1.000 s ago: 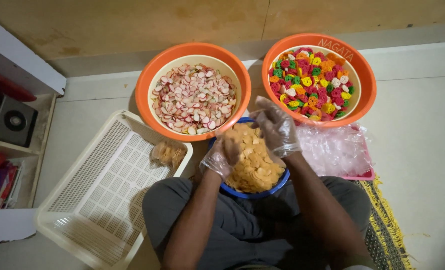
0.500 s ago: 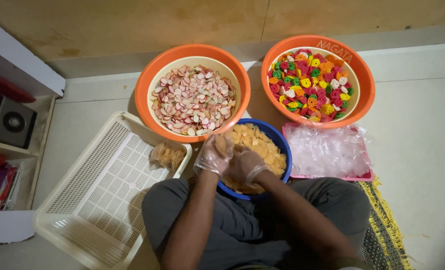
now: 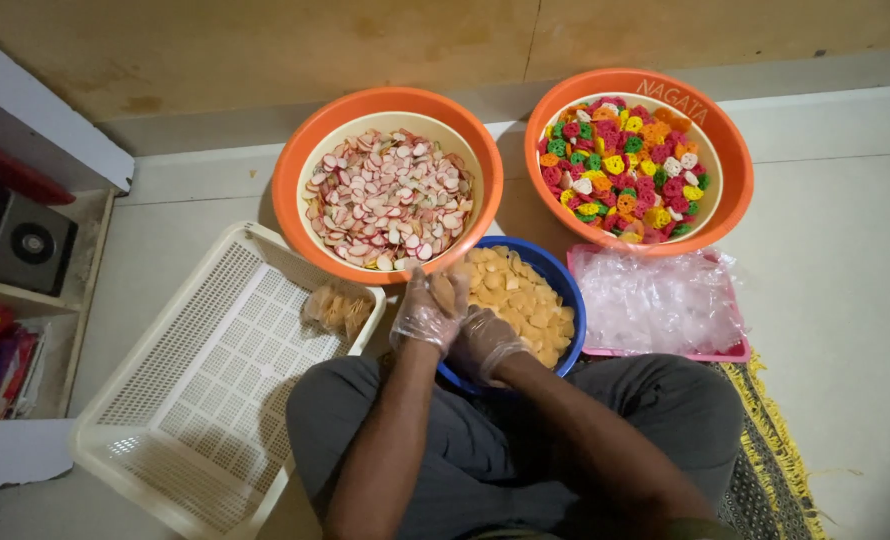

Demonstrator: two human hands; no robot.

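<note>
Home floor used as a small snack-packing spot, pale tiled floor (image 3: 845, 300), plywood wall (image 3: 265, 45) far side, two orange basins (image 3: 295, 190) of coloured crackers, pink tray of clear plastic bags (image 3: 655, 300), white mesh basket (image 3: 205, 380) left, shelf with small appliance (image 3: 20, 240), woven mat (image 3: 765, 450) near right

blue bowl (image 3: 568, 300): yellow-orange crackers | orange basin (image 3: 295, 170): pink-white chips | second orange basin (image 3: 735, 170): red, green, yellow, white pieces | crate (image 3: 165, 400): cream lattice | tray (image 3: 725, 352): pink | gloves: clear | trousers (image 3: 445, 450): grey
</note>
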